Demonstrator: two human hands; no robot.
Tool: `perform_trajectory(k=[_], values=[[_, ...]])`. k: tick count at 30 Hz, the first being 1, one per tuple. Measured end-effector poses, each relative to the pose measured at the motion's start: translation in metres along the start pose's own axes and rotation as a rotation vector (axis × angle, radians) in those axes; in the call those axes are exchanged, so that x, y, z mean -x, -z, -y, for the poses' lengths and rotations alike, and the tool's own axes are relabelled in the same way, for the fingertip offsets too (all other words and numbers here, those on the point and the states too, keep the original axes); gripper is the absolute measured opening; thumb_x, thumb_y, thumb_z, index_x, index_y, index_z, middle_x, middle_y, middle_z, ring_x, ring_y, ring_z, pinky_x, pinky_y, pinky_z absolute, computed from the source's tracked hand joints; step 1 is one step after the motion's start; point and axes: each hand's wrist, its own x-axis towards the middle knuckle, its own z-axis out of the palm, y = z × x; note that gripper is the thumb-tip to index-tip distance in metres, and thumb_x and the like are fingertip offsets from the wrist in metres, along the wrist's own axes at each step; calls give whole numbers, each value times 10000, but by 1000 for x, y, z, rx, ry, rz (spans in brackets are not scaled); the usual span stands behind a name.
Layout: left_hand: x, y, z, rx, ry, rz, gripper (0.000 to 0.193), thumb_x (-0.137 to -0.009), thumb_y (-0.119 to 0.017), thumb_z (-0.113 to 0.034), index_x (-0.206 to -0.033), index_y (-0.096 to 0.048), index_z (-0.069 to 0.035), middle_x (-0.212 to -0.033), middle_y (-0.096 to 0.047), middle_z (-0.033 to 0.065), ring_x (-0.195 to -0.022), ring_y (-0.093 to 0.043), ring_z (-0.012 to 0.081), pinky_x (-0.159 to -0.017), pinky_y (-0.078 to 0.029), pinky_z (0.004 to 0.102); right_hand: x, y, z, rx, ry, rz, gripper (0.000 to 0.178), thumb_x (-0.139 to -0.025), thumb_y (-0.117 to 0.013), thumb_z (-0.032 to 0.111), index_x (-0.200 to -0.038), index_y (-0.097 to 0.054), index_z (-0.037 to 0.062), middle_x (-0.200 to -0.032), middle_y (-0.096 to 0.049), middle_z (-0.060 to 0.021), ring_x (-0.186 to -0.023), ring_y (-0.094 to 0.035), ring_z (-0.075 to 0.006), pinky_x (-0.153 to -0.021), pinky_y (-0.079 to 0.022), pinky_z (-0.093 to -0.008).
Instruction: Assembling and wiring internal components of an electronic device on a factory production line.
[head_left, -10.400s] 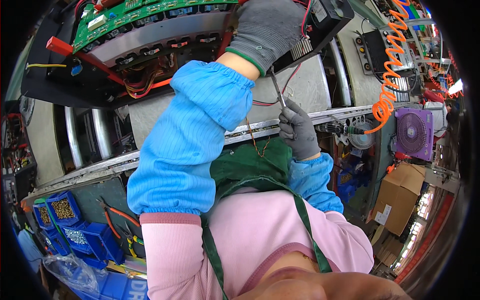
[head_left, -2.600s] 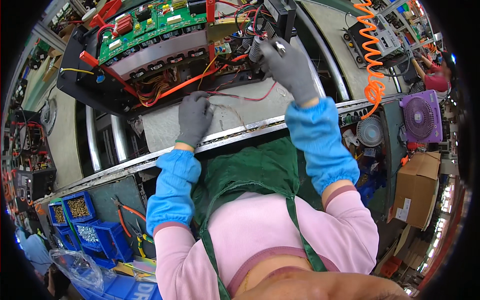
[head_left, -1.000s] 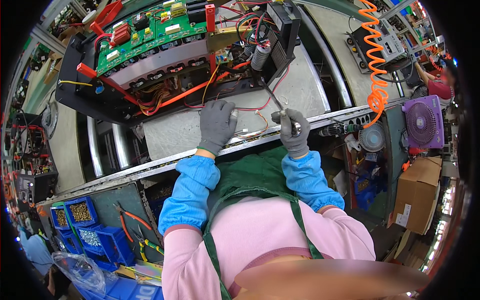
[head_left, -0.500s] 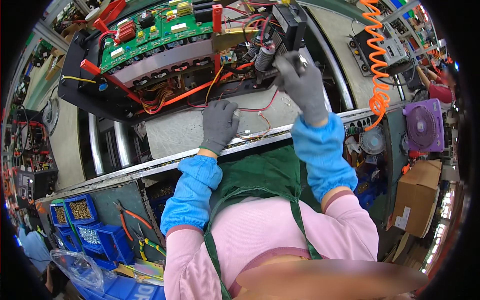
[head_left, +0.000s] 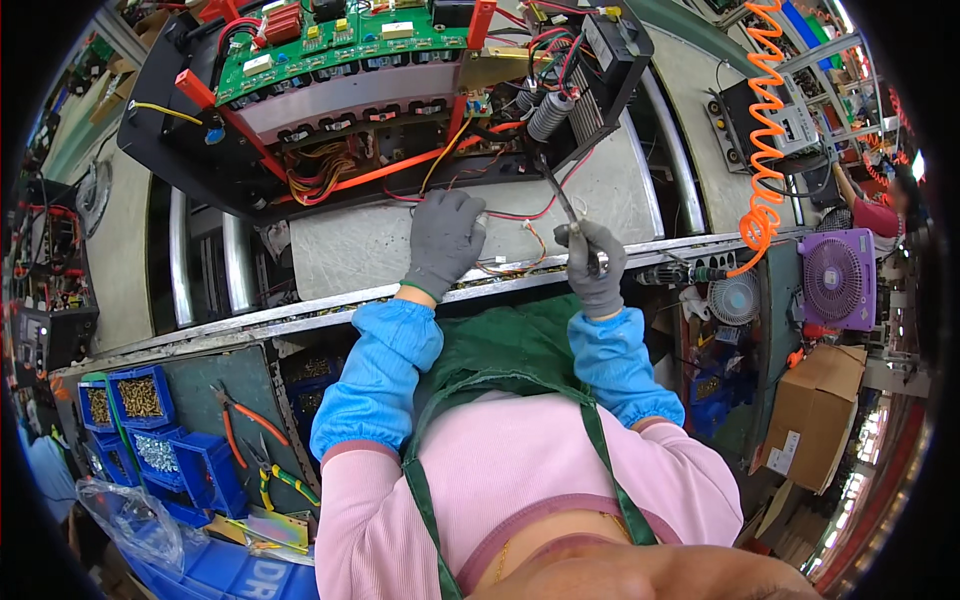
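My right hand (head_left: 597, 268), in a grey glove, is closed around a metal wrench (head_left: 558, 192). The wrench slants up and left, its far end at the foot of a ribbed silver cylinder (head_left: 550, 118) in an open black equipment case (head_left: 160, 150); whether it touches a fastener I cannot tell. My left hand (head_left: 445, 240), gloved too, rests palm down against the case's near edge, fingers curled. A thin red and black wire (head_left: 520, 217) runs by its fingertips, and what it grips is hidden. A green circuit board (head_left: 350, 60) tops the case.
A loose wire with a white connector (head_left: 530, 228) lies on the grey board (head_left: 340, 265). An orange coiled hose (head_left: 765, 150) hangs at right, attached to a power screwdriver (head_left: 680, 273). Blue screw bins (head_left: 140, 397) and pliers (head_left: 255, 420) lie lower left; a purple fan (head_left: 838, 280) stands right.
My right hand has come down and left from the case's right end toward the table edge, and the wrench now shows clearly. My left hand stays nearly in place. The view has shifted slightly.
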Motion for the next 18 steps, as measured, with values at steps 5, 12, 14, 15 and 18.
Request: perform_trajectory(k=[5, 12, 14, 15, 18], values=[[-2, 0, -2, 9, -7, -1, 247, -711, -630, -130, -958, -625, -129, -941, -592, 73, -919, -532, 298, -797, -450, 419, -16, -23, 11, -29, -175, -68, 50, -900, -590, 77, -913, -597, 29, -718, -684, -105, -639, -698, -220, -582, -544, -323], [-1, 0, -2, -2, 17, 8, 229, -746, -640, -150, -974, -634, -128, -946, -605, 72, -939, -541, 300, -802, -450, 428, -130, -35, 34, 420, -277, 142, 153, -905, -594, 256, -927, -635, 110, -694, -643, -160, -624, -661, -326, -554, -507, -371], [-2, 4, -4, -22, 17, 29, 219, -792, -646, -175, -1006, -649, -127, -973, -623, 68, -961, -548, 295, -807, -447, 422, -141, -28, 42, 360, -312, 192, 163, -904, -594, 259, -924, -640, 104, -687, -642, -160, -633, -664, -308, -560, -507, -360], [-2, 4, -3, -9, 22, 28, 221, -797, -644, -177, -1012, -649, -125, -975, -624, 72, -956, -550, 296, -805, -447, 420, -139, -20, 46, 224, -309, 181, 167, -907, -592, 254, -923, -641, 95, -678, -644, -149, -629, -668, -281, -561, -505, -348], [-4, -1, -5, 47, 66, 35, 229, -811, -640, -182, -1030, -646, -117, -986, -626, 85, -936, -565, 304, -797, -453, 419, -108, 13, 72, -157, -388, 121, 184, -915, -582, 220, -886, -624, 43, -629, -616, -68, -556, -592, -124, -509, -451, -268]])
